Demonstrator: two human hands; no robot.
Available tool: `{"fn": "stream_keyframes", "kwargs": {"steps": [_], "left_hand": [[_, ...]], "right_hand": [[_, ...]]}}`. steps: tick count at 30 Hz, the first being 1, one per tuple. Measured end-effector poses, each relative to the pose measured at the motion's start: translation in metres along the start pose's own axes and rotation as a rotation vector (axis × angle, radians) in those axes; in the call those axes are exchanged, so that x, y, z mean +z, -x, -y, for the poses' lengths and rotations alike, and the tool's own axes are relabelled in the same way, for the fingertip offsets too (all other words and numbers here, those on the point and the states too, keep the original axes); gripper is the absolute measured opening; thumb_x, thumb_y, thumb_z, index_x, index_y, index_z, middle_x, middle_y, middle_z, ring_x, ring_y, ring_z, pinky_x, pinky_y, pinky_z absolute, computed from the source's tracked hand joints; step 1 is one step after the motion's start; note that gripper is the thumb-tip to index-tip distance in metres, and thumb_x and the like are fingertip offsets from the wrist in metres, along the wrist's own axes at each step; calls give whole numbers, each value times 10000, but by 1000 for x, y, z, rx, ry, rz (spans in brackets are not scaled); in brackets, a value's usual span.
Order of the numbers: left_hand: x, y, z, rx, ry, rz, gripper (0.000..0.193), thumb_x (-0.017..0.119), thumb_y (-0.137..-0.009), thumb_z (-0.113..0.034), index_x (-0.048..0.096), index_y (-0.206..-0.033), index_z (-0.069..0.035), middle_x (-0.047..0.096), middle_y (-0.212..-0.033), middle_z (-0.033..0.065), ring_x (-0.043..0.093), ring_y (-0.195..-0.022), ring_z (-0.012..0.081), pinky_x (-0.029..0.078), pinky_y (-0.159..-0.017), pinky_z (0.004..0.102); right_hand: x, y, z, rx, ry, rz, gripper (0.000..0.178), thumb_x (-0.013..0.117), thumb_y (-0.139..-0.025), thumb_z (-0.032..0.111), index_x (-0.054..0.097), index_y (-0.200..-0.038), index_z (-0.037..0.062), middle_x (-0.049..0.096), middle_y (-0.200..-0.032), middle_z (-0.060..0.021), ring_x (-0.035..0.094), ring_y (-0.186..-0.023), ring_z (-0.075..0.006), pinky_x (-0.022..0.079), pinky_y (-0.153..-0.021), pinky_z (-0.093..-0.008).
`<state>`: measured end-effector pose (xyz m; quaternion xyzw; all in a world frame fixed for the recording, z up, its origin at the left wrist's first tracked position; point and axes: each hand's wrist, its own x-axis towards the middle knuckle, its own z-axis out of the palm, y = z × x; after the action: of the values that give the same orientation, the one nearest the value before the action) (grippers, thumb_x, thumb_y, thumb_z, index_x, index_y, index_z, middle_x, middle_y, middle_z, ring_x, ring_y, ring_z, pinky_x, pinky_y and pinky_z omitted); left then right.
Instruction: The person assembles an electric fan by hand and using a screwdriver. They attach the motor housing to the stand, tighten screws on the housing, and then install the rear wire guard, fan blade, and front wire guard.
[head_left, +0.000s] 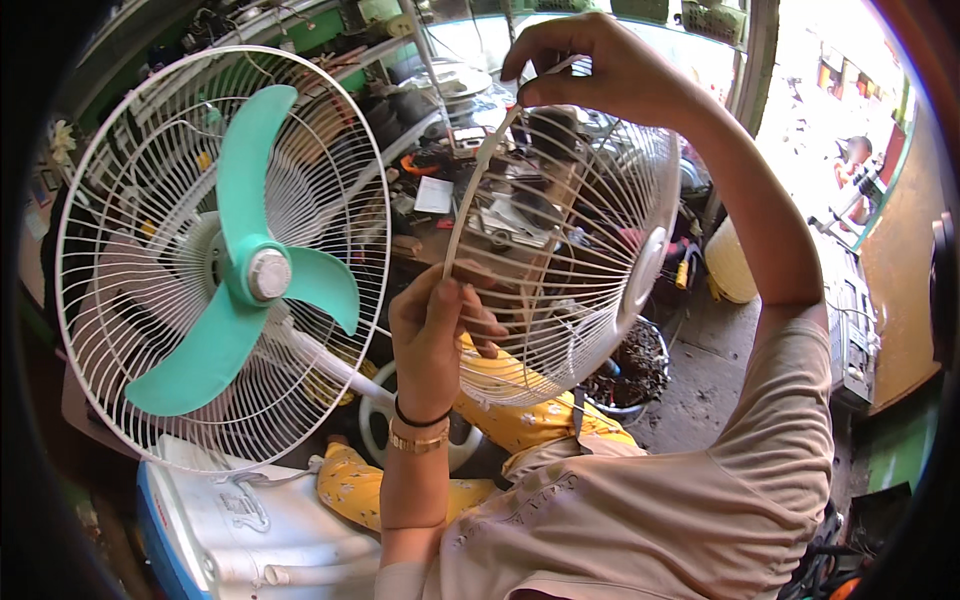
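A pedestal fan (268, 275) with three green blades stands at the left, its front uncovered and its white wire rear guard behind the blades. To its right I hold a domed white front grille (600, 270) up on edge. My left hand (430, 320), wearing a gold watch and a dark band, is closed on the near left part of the rim. My right hand (600, 75) is raised at the top, its thumb and fingers pinching a pale strip (488, 150) that runs along the rim. Part of the strip is hidden by my fingers.
A blue and white cooler box (270, 545) sits at lower left. Behind the grille is a cluttered workbench (520, 215) with tools and parts. A bucket of dark scraps (640, 365) and a pale yellow cylindrical container (733, 260) stand on the floor at right.
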<state>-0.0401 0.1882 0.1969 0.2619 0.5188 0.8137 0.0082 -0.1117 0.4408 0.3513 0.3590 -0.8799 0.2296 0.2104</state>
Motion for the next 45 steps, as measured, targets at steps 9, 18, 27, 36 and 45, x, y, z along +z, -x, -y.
{"fn": "stream_keyframes", "kwargs": {"steps": [9, 18, 27, 36, 45], "left_hand": [[-107, 53, -36, 450, 193, -214, 250, 526, -965, -311, 563, -1065, -84, 444, -568, -27, 354, -418, 99, 360, -388, 260], [-107, 107, -48, 615, 92, -514, 419, 447, -959, -435, 460, -1226, -113, 528, -656, 38, 455, -442, 153, 468, -494, 325], [-89, 126, -88, 414, 117, -655, 318, 482, -960, -453, 517, -1001, -140, 373, -641, -24, 323, -526, 98, 327, -492, 259], [-95, 121, -72, 631, 388, -752, 240, 496, -960, -402, 496, -829, -201, 325, -558, -44, 301, -505, 88, 311, -471, 236], [-103, 132, -123, 510, 131, -744, 255, 515, -962, -388, 499, -826, -174, 379, -603, -60, 348, -524, 77, 318, -477, 230]], "right_hand": [[125, 119, -109, 596, -894, -954, 615, 536, -913, 422, 392, -1377, 45, 472, -1343, -140, 447, -1241, -268, 380, -1003, -379], [272, 86, -60, 479, -1904, -728, 618, 453, -941, 517, 434, -1355, 59, 551, -1286, -135, 565, -1129, -291, 446, -993, -438], [181, -11, -76, 231, -1440, -761, 574, 624, -870, 487, 596, -1097, -40, 663, -925, -70, 650, -778, -142, 533, -694, -265], [171, -42, -21, 266, -1354, -970, 499, 493, -961, 390, 450, -1324, 51, 519, -1269, -129, 486, -1176, -205, 361, -1014, -334], [221, -5, -43, 221, -1249, -805, 760, 594, -858, 509, 305, -1435, 108, 364, -1435, -114, 377, -1298, -266, 351, -1036, -398]]}}
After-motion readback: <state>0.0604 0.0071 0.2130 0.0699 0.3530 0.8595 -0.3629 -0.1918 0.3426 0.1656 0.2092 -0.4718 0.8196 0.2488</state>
